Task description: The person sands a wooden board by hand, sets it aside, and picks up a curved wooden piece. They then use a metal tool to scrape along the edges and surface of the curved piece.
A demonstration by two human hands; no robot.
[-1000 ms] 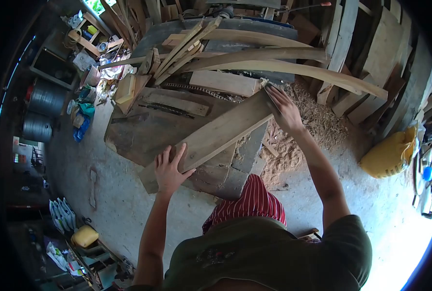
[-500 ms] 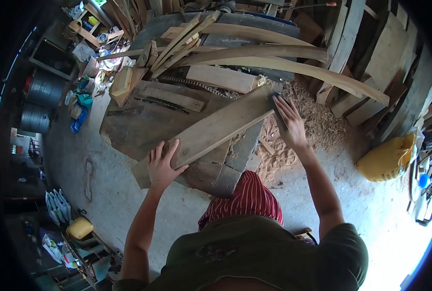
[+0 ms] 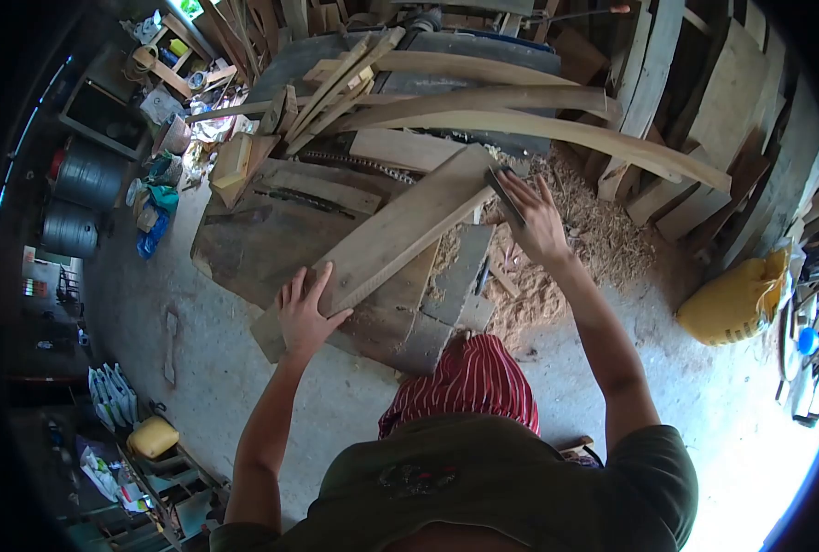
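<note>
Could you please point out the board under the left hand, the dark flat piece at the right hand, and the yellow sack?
Board (image 3: pixel 400 230): head view, middle of its broad upper face.
Dark flat piece (image 3: pixel 504 196): head view, its exposed face.
Yellow sack (image 3: pixel 730 299): head view, middle of its side.

Matt bare wood among cloth, plastic and dull concrete.
The plank (image 3: pixel 409 232) is matt, smooth-looking wood; the worktop (image 3: pixel 235 241) beneath is darker, rougher wood. The shavings (image 3: pixel 607 225) look coarse, the yellow sack (image 3: pixel 727 308) creased, plastic-like, the striped garment (image 3: pixel 465 386) soft cloth, the floor (image 3: pixel 212 340) matt concrete.
</note>
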